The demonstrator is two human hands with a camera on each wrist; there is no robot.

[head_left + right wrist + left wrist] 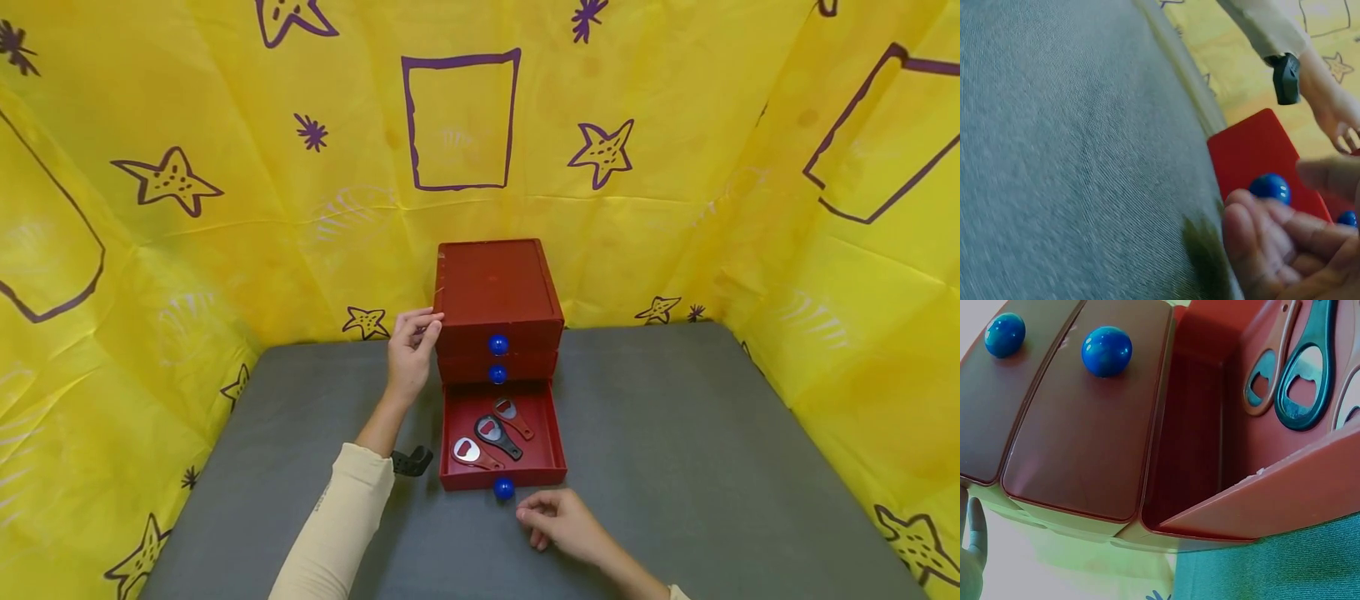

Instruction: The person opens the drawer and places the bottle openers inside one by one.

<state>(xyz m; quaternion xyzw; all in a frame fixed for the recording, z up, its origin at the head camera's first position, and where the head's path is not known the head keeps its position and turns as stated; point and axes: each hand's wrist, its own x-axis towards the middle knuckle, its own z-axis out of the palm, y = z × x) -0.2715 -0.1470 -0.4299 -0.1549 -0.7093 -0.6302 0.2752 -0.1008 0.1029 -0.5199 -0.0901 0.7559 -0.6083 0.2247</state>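
A small red drawer cabinet [495, 279] stands at the back of the table, its bottom drawer [536, 478] pulled out. Three bottle openers lie in that drawer: a black one [511, 448] between a red-handled one [490, 462] at the front left and another red-handled one [522, 427] farther back. My left hand [408, 367] rests with its fingertips on the cabinet's upper left side. Just right of the bottom drawer's blue knob [504, 489], my right hand [562, 523] hovers, fingers loosely bent and holding nothing. In the right wrist view its fingers [1260, 244] partly overlap the knob.
Two upper drawers are closed, with blue knobs [498, 344] in front. Grey cloth [660, 450] covers the table. Yellow sheeting [360, 167] with purple drawings surrounds the back and sides. A black wrist camera strap [412, 461] sits on the left wrist, near the drawer's left wall.
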